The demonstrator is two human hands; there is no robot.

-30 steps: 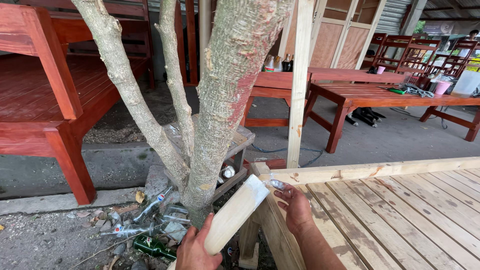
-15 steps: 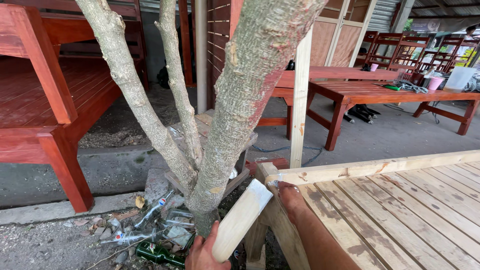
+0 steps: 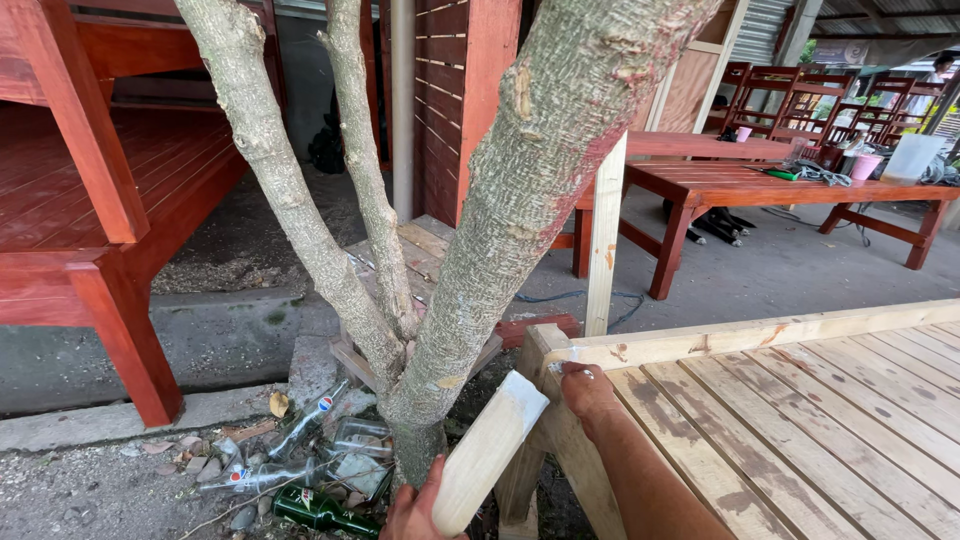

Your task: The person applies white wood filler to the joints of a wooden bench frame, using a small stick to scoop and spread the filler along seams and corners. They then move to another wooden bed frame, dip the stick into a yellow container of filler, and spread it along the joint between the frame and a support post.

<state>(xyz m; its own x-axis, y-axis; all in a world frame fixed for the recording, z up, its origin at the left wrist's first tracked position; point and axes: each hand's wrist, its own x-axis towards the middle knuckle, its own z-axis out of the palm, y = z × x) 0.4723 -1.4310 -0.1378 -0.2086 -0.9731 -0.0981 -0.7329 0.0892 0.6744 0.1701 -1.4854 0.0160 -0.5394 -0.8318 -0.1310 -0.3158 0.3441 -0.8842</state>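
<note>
A pale wooden block [image 3: 487, 452] is held at its lower end by the left hand [image 3: 412, 510], the grip closed round it; the block rises slantwise beside the tree trunk [image 3: 500, 250]. The right hand [image 3: 587, 388] is pressed on the corner of the unpainted slatted frame [image 3: 800, 400], its fingertips apparently pinching a small nail, though this is too small to confirm. Bottles [image 3: 300, 470] are scattered at the trunk's foot.
</note>
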